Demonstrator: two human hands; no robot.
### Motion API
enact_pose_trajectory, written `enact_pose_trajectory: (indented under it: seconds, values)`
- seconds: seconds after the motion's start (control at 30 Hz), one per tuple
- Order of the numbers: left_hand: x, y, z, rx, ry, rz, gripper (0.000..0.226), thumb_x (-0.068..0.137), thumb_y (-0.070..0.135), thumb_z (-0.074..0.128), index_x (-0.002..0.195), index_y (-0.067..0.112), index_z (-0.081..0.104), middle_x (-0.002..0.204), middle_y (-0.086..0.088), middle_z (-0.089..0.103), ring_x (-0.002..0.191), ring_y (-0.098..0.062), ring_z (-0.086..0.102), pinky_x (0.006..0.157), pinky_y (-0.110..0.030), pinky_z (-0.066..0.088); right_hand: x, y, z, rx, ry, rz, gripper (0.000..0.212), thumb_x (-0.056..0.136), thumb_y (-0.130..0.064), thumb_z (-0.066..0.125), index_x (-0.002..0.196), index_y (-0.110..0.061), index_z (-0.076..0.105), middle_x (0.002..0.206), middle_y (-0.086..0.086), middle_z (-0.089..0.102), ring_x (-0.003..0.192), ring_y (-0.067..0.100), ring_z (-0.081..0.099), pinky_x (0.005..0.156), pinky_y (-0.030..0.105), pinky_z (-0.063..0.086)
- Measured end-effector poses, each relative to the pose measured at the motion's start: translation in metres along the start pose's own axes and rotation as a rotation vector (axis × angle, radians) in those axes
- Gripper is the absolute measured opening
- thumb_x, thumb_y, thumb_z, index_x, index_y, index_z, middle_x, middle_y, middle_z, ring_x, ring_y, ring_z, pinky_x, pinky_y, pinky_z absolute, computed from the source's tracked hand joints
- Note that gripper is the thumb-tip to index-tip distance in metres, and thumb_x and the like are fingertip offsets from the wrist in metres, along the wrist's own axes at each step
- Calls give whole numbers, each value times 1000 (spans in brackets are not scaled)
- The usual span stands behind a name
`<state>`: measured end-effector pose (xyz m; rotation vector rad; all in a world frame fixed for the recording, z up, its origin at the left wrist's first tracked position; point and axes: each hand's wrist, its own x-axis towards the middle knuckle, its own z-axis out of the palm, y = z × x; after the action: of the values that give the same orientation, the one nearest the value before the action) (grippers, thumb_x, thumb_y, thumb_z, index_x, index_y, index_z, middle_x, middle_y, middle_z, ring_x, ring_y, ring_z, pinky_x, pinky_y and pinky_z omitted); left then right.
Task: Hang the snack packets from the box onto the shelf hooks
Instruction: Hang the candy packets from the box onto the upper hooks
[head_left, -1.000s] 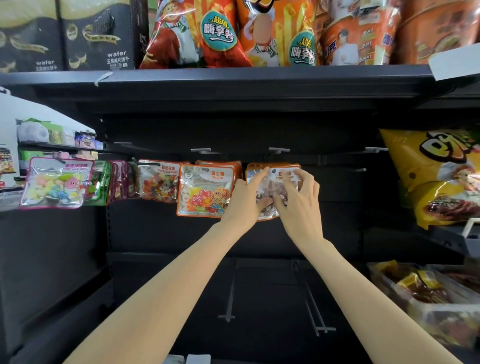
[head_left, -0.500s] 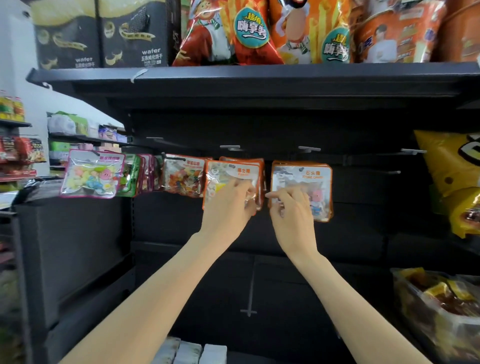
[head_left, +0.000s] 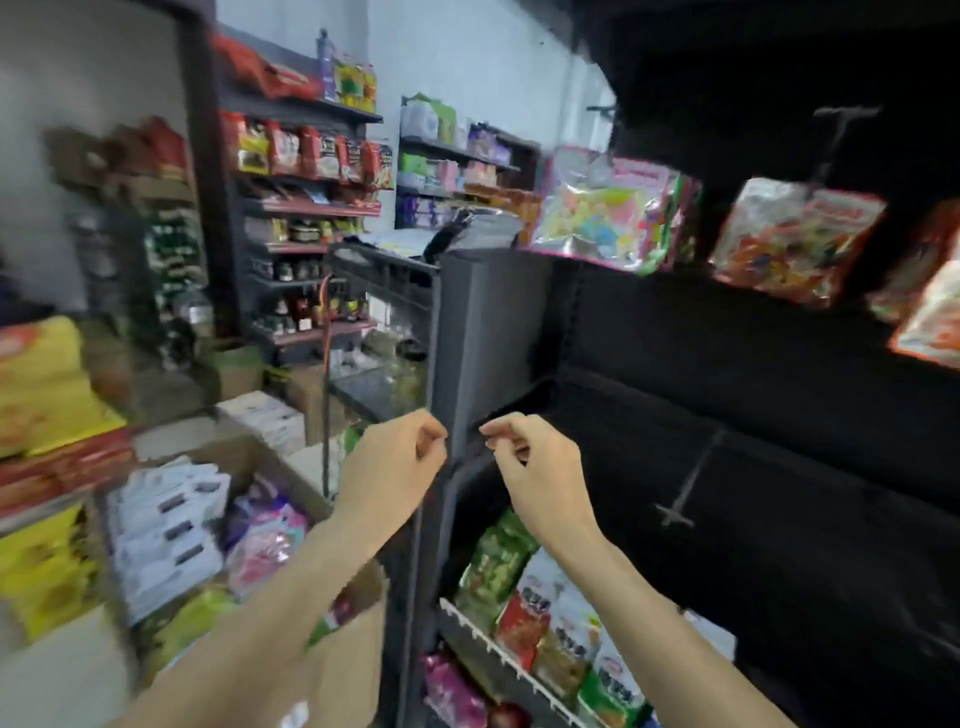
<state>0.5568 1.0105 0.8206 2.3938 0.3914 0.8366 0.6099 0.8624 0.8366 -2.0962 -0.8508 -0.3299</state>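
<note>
Both hands' fingers (head_left: 431, 434) loosely curled — empty — near the box (head_left: 249, 457).

Nothing here can be read. The packets (head_left: 605, 215) hanging from the shelf (head_left: 493, 322) carry print, and so do the packs (head_left: 540, 618) on the rack below it, but all of it is blurred past making out.
</note>
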Motion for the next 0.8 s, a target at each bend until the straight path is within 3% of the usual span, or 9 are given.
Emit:
enact_pose_trajectory:
  seconds: [0.13, 0.3, 0.4, 0.53, 0.6, 0.67, 0.73, 0.8]
  values:
    - [-3, -128, -13, 75, -138, -245, 10, 89, 20, 56, 93, 20, 65, 91, -7, 68, 88, -29, 63, 74, -36, 50, 9, -13, 125, 75, -194, 99, 21, 94, -10, 49, 104, -16, 67, 104, 0, 65, 93, 12, 60, 84, 26, 47]
    - [-2, -254, -20, 159, -333, -392, 20, 90, 11, 54, 106, 4, 64, 104, -15, 66, 99, -30, 61, 77, -29, 46, 18, -14, 248, 56, -502, 251, 31, 90, -8, 50, 118, -7, 62, 117, 10, 65, 109, 22, 59, 91, 27, 42]
    - [-3, -312, -13, 226, -496, -452, 24, 90, 13, 54, 111, 4, 61, 112, -16, 63, 106, -32, 58, 87, -37, 47, 22, -1, 305, -69, -683, 266, 34, 91, -14, 51, 123, -5, 58, 123, 15, 61, 116, 31, 55, 90, 33, 42]
    - [-3, -352, 6, 285, -780, -423, 39, 92, 16, 54, 128, 3, 50, 135, -16, 50, 121, -29, 49, 98, -32, 39, 25, 20, 348, -87, -784, 276, 39, 91, -7, 47, 130, -6, 49, 127, 16, 57, 115, 32, 55, 87, 31, 42]
    - [-4, -360, 13, 309, -865, -427, 38, 92, 19, 54, 126, 3, 48, 130, -17, 52, 116, -30, 51, 88, -30, 40, 26, 35, 365, -99, -805, 267, 47, 88, -3, 48, 135, -6, 44, 132, 16, 53, 121, 32, 51, 96, 33, 42]
    - [-7, -364, 18, 326, -917, -441, 39, 88, 25, 61, 120, 7, 48, 122, -16, 56, 110, -30, 53, 79, -29, 38, 24, 49, 380, -182, -928, 237, 61, 85, -2, 56, 142, -7, 35, 145, 14, 40, 131, 29, 42, 105, 33, 37]
    - [-9, -367, 23, 314, -978, -456, 54, 80, 32, 72, 123, 10, 48, 124, -13, 55, 111, -30, 52, 81, -28, 38, 24, 56, 388, -295, -1058, 176, 74, 82, -11, 67, 145, -13, 28, 153, 11, 20, 135, 27, 34, 107, 36, 36]
    - [-8, -367, 25, 357, -1068, -426, 63, 73, 39, 77, 122, 9, 50, 123, -14, 52, 111, -31, 51, 82, -29, 39, 24, 59, 393, -391, -1130, 84, 71, 79, -22, 73, 138, -17, 35, 154, 12, 10, 136, 31, 31, 103, 41, 40]
